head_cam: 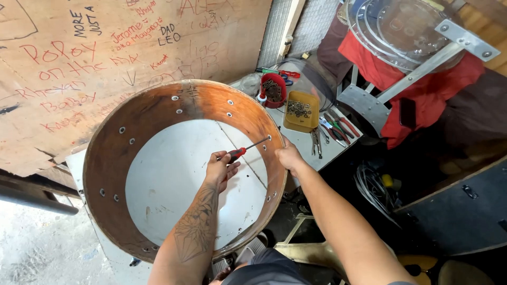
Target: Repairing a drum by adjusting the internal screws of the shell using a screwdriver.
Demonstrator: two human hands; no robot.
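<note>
Screwdriver work inside a wooden drum shell, both hands at its right wall.

Drum shell point(113, 158) lay open side up on a pale board point(174, 179), and I take every place from it. My left hand point(221, 170) was inside it, closed around the red handle of a screwdriver point(244, 150); the shaft ran level to a hole in the right wall, likely so the tip met the screw square. My right hand point(289, 157) clasped the rim outside that same spot, fingers curled over the edge; I judged it was bracing the wall. Room inside the shell was wide. Right of it, things crowded close: a red cup point(273, 91), a yellow tray point(301, 111) of small metal parts, pliers point(338, 126) near the bench edge.
</note>
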